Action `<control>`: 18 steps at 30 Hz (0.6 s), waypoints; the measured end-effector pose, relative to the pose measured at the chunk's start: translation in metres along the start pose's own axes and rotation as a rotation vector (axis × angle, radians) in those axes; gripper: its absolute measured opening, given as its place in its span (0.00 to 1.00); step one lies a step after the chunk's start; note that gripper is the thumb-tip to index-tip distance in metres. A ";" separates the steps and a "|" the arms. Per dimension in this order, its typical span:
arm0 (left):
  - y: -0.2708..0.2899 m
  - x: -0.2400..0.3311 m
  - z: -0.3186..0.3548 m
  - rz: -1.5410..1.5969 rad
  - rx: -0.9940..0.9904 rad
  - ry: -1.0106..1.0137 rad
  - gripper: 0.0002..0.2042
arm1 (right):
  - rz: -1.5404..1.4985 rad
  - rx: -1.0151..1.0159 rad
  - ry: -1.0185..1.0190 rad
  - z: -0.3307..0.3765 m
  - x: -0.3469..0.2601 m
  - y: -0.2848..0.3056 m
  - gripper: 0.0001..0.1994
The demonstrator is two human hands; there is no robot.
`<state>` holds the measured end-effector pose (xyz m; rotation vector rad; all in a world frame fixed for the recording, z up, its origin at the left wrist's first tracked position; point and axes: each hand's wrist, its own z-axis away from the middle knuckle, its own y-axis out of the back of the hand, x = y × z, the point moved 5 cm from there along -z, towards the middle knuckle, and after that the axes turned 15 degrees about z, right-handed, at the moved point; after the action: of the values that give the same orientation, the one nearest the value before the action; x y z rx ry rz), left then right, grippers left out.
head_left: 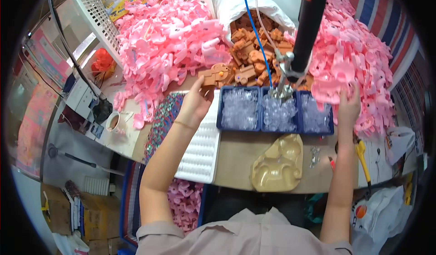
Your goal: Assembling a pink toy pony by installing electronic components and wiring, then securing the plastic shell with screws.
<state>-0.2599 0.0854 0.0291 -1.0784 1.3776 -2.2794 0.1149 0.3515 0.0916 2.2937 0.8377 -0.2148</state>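
Two hands: you reach both out at once, each to its own heap.
Left hand (196,101): fingers pinch a brown plastic part (215,75) at 11 o'clock.
Right hand (349,106): fingers spread narrowly on pink toy shells (359,55) at 1 o'clock; grip unclear.
Blue trays (274,129): clear pieces sit central, within easy reach.

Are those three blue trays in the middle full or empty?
Full, roughly. All three blue trays hold heaps of small clear plastic pieces, reaching about rim height.

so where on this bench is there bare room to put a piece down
Bare wooden tabletop shows between the blue trays of clear parts and the tan moulded jig, and right of the jig. Farther back it is crowded: pink plastic shells and brown plastic blocks, where left hand and right hand reach.
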 end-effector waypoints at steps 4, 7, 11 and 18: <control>0.018 -0.018 0.100 -0.046 -0.033 0.182 0.15 | -0.162 -0.436 -0.043 0.119 0.001 0.062 0.16; 0.017 -0.037 0.157 -0.008 -0.119 0.305 0.19 | -0.118 -0.779 -0.098 0.168 -0.036 0.082 0.15; 0.030 -0.053 0.185 0.011 -0.149 0.399 0.21 | 0.209 -0.953 0.059 0.192 -0.057 0.069 0.17; 0.030 -0.070 0.231 -0.003 -0.183 0.589 0.20 | 0.233 -0.659 0.789 0.242 -0.092 0.081 0.35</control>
<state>-0.0518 -0.0402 0.0345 -0.4503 1.8167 -2.6343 0.1109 0.1017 -0.0144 1.7778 0.8217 0.9833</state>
